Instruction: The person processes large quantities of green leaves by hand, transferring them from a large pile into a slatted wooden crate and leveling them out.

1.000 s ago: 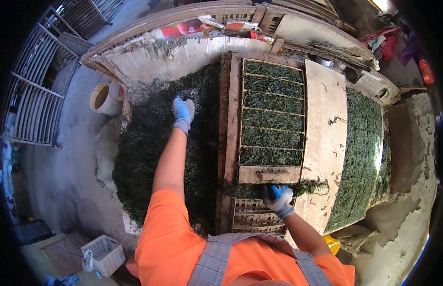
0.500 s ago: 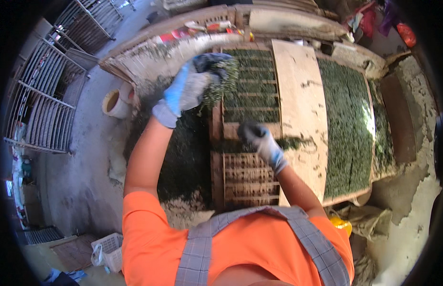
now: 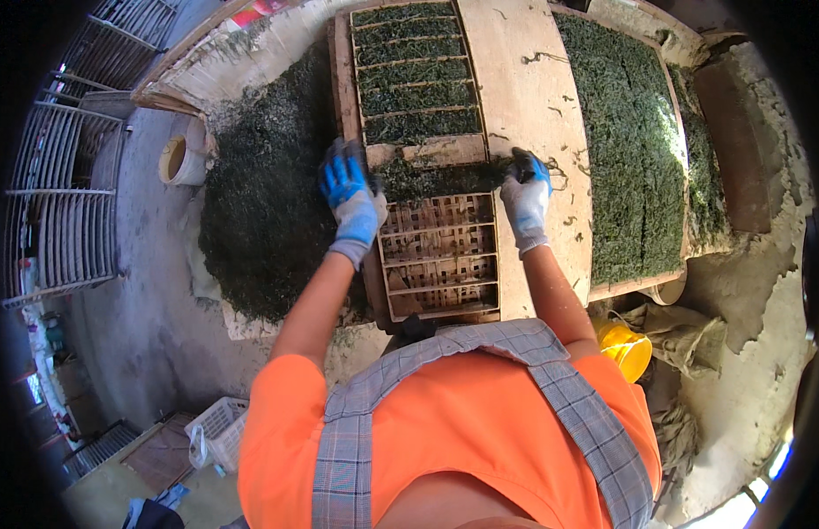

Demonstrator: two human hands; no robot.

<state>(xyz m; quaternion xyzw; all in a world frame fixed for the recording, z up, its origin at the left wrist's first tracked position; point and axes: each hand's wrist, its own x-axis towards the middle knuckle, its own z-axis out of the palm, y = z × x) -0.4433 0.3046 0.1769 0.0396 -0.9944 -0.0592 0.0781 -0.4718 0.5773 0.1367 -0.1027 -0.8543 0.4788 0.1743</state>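
My gloved left hand (image 3: 349, 198) lies at the left edge of a slatted wooden frame (image 3: 482, 88), beside a strip of dark green shredded plant matter (image 3: 436, 179). Its blue fingers stretch forward, slightly apart, with nothing visible in them. At the strip's right end is my gloved right hand (image 3: 526, 196), fingers curled; whatever they hold is hidden. Beyond the strip, the frame's compartments are filled with the green matter, level with the slats. On the near side, the compartments show a bare woven lattice (image 3: 440, 238).
A large dark green heap (image 3: 264, 194) lies left of the frame. To the right are a pale board (image 3: 542, 106) and a panel covered in green matter (image 3: 621, 150). A whitish bucket (image 3: 182, 161), a white crate (image 3: 223, 432) and a yellow container (image 3: 625, 351) stand around.
My left hand has come down toward me from the far compartments, and the green clump it held is gone from it. My right hand has moved to the strip's right end. The view has tilted nearer.
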